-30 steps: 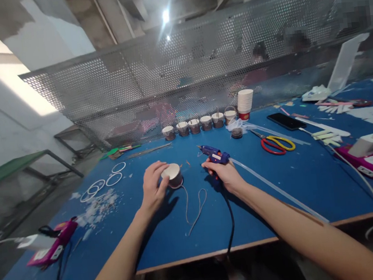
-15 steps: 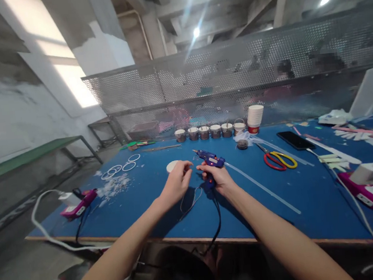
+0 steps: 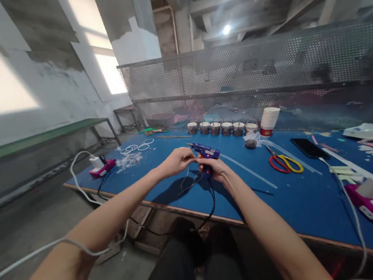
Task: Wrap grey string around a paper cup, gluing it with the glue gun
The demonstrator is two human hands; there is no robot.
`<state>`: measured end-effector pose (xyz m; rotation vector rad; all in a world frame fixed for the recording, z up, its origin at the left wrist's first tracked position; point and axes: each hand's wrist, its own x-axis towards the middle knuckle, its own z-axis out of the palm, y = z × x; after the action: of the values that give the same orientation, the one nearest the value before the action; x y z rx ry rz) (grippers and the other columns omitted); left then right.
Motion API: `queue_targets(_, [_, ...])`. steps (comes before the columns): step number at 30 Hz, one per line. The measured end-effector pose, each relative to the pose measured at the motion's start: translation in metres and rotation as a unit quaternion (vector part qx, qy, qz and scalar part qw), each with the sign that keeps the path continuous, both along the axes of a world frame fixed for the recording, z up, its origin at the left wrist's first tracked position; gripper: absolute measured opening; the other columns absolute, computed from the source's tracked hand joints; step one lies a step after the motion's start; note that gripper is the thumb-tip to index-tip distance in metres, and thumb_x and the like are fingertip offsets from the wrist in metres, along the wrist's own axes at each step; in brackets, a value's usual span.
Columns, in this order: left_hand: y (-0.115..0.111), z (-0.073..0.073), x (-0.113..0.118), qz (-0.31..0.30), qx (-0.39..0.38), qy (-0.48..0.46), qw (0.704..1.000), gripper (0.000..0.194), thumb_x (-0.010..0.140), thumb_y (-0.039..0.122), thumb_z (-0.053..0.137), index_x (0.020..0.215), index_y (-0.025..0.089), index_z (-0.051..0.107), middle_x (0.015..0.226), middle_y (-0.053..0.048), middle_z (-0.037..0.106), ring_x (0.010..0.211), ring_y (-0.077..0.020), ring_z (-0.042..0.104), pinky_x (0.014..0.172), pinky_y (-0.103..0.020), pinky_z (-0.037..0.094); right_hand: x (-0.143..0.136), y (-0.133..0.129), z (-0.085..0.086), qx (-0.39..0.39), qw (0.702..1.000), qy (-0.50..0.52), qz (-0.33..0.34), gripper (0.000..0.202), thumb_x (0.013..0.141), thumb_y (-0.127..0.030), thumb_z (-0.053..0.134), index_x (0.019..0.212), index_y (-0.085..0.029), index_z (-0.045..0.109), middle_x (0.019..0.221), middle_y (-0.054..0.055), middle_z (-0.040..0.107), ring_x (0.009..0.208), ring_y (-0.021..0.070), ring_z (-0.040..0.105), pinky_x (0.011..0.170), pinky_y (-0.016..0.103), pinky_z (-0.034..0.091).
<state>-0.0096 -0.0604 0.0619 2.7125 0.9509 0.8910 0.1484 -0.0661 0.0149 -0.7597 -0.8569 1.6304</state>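
My right hand (image 3: 216, 167) is wrapped around a blue hot glue gun (image 3: 206, 151), its nozzle pointing left and away. A long translucent glue stick (image 3: 247, 170) extends from the back of the gun. My left hand (image 3: 179, 159) is closed in a pinch, its fingertips meeting my right thumb and fingers just below the nozzle. What the left fingers pinch is too small to make out. Below them a thin looped cord (image 3: 186, 187) runs down to the blue table; whether it is held is unclear. The gun's black cable (image 3: 213, 199) drops over the front edge.
Several small dark-banded cups (image 3: 227, 129) line the back beside stacked paper cups (image 3: 270, 119). Scissors (image 3: 286, 164) and a phone (image 3: 309, 148) lie right. White rings (image 3: 143, 147) and scraps lie left. Purple power strips (image 3: 102, 169) sit at both sides; a white cable crosses my left forearm.
My left hand has moved right, and its fingertips now touch my right hand. The white disc beside the left hand is no longer visible. The camera view has turned left.
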Motion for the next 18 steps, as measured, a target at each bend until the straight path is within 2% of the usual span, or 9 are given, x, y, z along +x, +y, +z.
queue_targets(4, [-0.003, 0.018, -0.006, 0.089, 0.002, -0.031, 0.996, 0.017, 0.084, 0.023, 0.051, 0.069, 0.017, 0.057, 0.064, 0.001, 0.061, 0.062, -0.0117, 0.055, 0.062, -0.022, 0.043, 0.006, 0.004, 0.002, -0.006, 1.0, 0.004, -0.026, 0.02, 0.057, -0.007, 0.077, 0.065, -0.014, 0.06, 0.064, 0.001, 0.067, 0.043, 0.0057, 0.05, 0.043, 0.017, 0.043])
queue_targets(7, [0.0, 0.031, -0.025, 0.194, 0.017, -0.074, 0.978, 0.023, 0.089, 0.027, 0.039, 0.07, 0.019, 0.05, 0.054, 0.003, 0.055, 0.056, -0.0122, 0.052, 0.06, -0.023, 0.042, 0.015, 0.016, -0.001, -0.026, 0.994, 0.004, -0.103, 0.016, 0.069, -0.009, 0.073, 0.07, -0.014, 0.058, 0.072, 0.001, 0.068, 0.045, 0.0045, 0.049, 0.043, 0.016, 0.042])
queue_targets(9, [0.003, 0.037, -0.043, 0.264, 0.031, -0.097, 0.959, 0.026, 0.09, 0.028, 0.032, 0.069, 0.02, 0.044, 0.049, 0.004, 0.049, 0.053, -0.0129, 0.05, 0.059, -0.024, 0.041, 0.023, 0.025, -0.004, -0.045, 0.987, -0.003, -0.155, 0.008, 0.079, -0.013, 0.068, 0.083, -0.014, 0.061, 0.082, 0.002, 0.067, 0.054, 0.0065, 0.055, 0.05, 0.018, 0.047])
queue_targets(11, [0.006, 0.039, -0.063, 0.329, 0.045, -0.107, 0.937, 0.03, 0.09, 0.03, 0.029, 0.064, 0.021, 0.039, 0.05, 0.003, 0.046, 0.056, -0.0135, 0.05, 0.058, -0.024, 0.039, 0.029, 0.033, -0.007, -0.065, 0.98, -0.015, -0.189, 0.018, 0.089, -0.023, 0.062, 0.104, -0.014, 0.061, 0.1, 0.005, 0.065, 0.075, 0.0129, 0.063, 0.066, 0.027, 0.054])
queue_targets(13, [0.012, 0.037, -0.081, 0.384, 0.048, -0.098, 0.917, 0.034, 0.09, 0.034, 0.031, 0.058, 0.022, 0.035, 0.051, 0.002, 0.045, 0.061, -0.0143, 0.051, 0.06, -0.024, 0.038, 0.032, 0.038, -0.011, -0.081, 0.975, -0.028, -0.203, 0.03, 0.093, -0.031, 0.058, 0.118, -0.015, 0.057, 0.115, 0.008, 0.06, 0.095, 0.0198, 0.062, 0.079, 0.039, 0.054])
queue_targets(15, [0.02, 0.034, -0.096, 0.429, 0.034, -0.073, 0.9, 0.035, 0.088, 0.033, 0.035, 0.055, 0.021, 0.036, 0.055, -0.001, 0.049, 0.066, -0.016, 0.054, 0.064, -0.025, 0.039, 0.032, 0.041, -0.014, -0.091, 0.974, -0.039, -0.205, 0.034, 0.093, -0.033, 0.057, 0.122, -0.016, 0.055, 0.121, 0.009, 0.058, 0.101, 0.0224, 0.061, 0.084, 0.043, 0.053])
queue_targets(18, [0.036, 0.027, -0.112, 0.49, -0.006, -0.023, 0.871, 0.028, 0.085, 0.026, 0.037, 0.061, 0.019, 0.048, 0.068, -0.008, 0.061, 0.079, -0.022, 0.06, 0.071, -0.029, 0.042, 0.03, 0.042, -0.018, -0.097, 0.975, -0.051, -0.195, 0.033, 0.093, -0.032, 0.058, 0.121, -0.016, 0.055, 0.121, 0.009, 0.058, 0.101, 0.0221, 0.061, 0.084, 0.042, 0.053])
